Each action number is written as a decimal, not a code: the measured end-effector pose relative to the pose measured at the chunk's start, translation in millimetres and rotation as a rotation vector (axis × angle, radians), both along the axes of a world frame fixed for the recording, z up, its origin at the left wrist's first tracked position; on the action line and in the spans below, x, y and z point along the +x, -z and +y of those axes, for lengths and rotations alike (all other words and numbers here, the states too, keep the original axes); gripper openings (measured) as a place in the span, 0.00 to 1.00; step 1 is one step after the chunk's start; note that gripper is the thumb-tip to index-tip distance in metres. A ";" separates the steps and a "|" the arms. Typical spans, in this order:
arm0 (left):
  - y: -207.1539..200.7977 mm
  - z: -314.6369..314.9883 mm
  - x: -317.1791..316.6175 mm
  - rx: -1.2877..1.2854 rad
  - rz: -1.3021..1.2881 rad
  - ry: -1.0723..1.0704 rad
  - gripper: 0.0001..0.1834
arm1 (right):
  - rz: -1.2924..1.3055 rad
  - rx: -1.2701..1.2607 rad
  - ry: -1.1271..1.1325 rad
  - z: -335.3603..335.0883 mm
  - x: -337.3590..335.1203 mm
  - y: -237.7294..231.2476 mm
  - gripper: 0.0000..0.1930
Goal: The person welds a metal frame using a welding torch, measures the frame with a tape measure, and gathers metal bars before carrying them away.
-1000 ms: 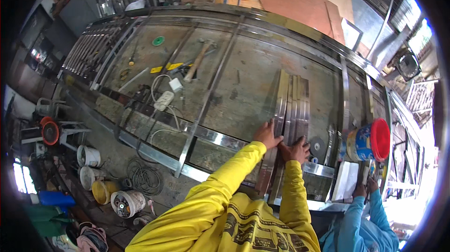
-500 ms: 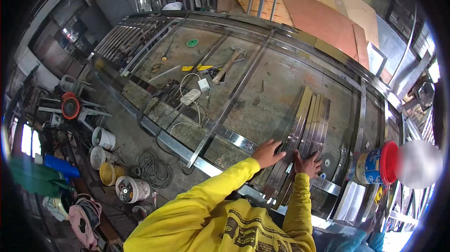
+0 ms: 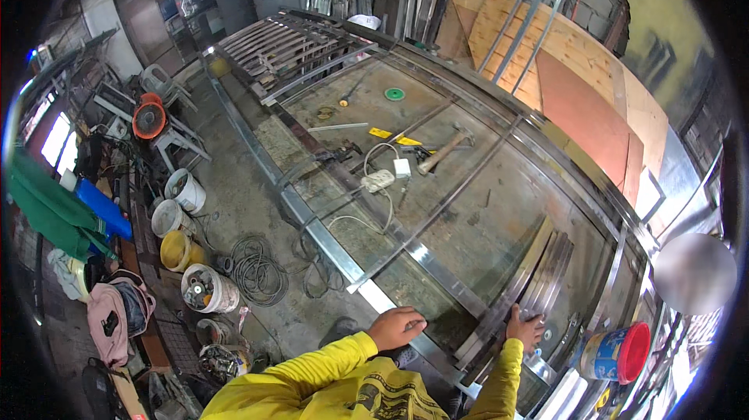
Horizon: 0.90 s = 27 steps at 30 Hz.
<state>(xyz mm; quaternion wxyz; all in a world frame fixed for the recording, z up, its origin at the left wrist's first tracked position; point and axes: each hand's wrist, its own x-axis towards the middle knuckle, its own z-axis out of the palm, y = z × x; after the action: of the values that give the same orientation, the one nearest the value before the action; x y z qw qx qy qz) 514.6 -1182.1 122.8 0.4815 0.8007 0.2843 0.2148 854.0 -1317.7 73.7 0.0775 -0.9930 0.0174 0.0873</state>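
My right hand (image 3: 527, 331) rests on a bundle of long metal bars (image 3: 538, 275), its thumb and fingers spread over their near part. The bars lie side by side, slightly fanned, across a metal frame. My left hand (image 3: 396, 329) is apart from the bars, by the near rail of the frame (image 3: 373, 295). Its fingers are loosely bent, and nothing shows in it. Yellow sleeves cover both my forearms. A blue-labelled bucket with a red rim (image 3: 616, 354) stands right of my right hand.
On the worktop inside the frame lie a hammer (image 3: 445, 153), a white extension socket (image 3: 378, 180) and a green disc (image 3: 395, 94). Several buckets (image 3: 209, 289) and a coiled cable (image 3: 259, 273) are on the floor at left. Plywood sheets (image 3: 577, 84) lean behind the frame.
My left hand has drawn away from the bars toward the near left rail. My right hand stays on the bars. The view has turned, showing more of the left side.
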 end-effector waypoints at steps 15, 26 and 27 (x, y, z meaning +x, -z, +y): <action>40.7 188.5 -232.8 -0.084 0.055 -0.177 0.14 | -0.317 -0.018 -0.052 83.5 -172.9 11.1 0.33; 15.0 218.0 -125.6 -0.258 -0.002 0.234 0.15 | -0.546 0.182 0.014 18.7 -270.2 -28.7 0.21; 7.3 204.9 -102.5 -0.332 -0.032 0.279 0.14 | -0.535 0.224 0.032 11.0 -262.3 -34.1 0.21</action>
<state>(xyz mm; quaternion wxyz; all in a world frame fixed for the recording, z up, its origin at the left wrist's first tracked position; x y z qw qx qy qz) 412.1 -977.3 115.5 0.6364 0.7384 0.1945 0.1091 591.6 -1306.7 107.8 0.1901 -0.9656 0.0022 -0.1775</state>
